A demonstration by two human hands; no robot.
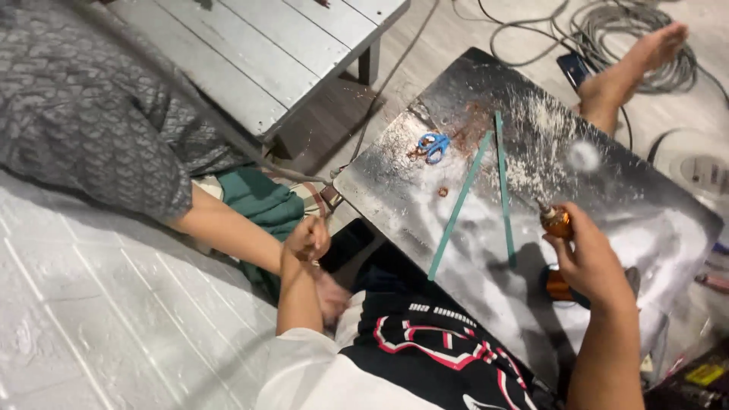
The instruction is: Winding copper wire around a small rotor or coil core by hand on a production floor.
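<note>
My right hand [588,258] is closed around an orange power tool [557,222] whose small bit points up and left, held just above a dark metal sheet [607,182] dusted with white powder. Two thin green strips [461,205] lie on the sheet in a narrow V, just left of the tool. My left hand [307,239] is clenched in a fist off the sheet's left edge, and I cannot see anything in it. Another person's bare forearm [228,231] reaches in from the left and meets my left arm; their hand [332,296] is blurred.
Blue-handled scissors [433,144] lie near the sheet's far left corner among rusty debris. A bare foot [626,72] rests at the sheet's far edge beside coiled grey cables [607,23]. A grey slatted bench [258,53] stands beyond. Green cloth [258,201] lies on the white floor.
</note>
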